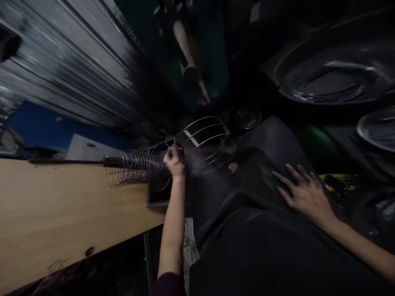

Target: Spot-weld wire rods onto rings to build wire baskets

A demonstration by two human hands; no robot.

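Note:
My left hand (175, 163) is closed in a grip at the end of a coiled stack of thin wire rings (135, 166) that hangs on a dark rod (66, 161) above the wooden table (61, 209). The picture is dark and smeared, so I cannot tell exactly which ring the fingers pinch. My right hand (304, 191) lies open, fingers spread flat, on a large black cloth-covered mass (256, 213) to the right. Just beyond the left hand stands a black wire frame (203, 133) with pale bars.
Long metal rods or strips (68, 61) slant across the upper left. Dark round pans (330, 78) sit at the upper right, another (378, 129) at the right edge. A pale handle (185, 45) hangs at top centre. A blue surface (40, 125) lies behind the table.

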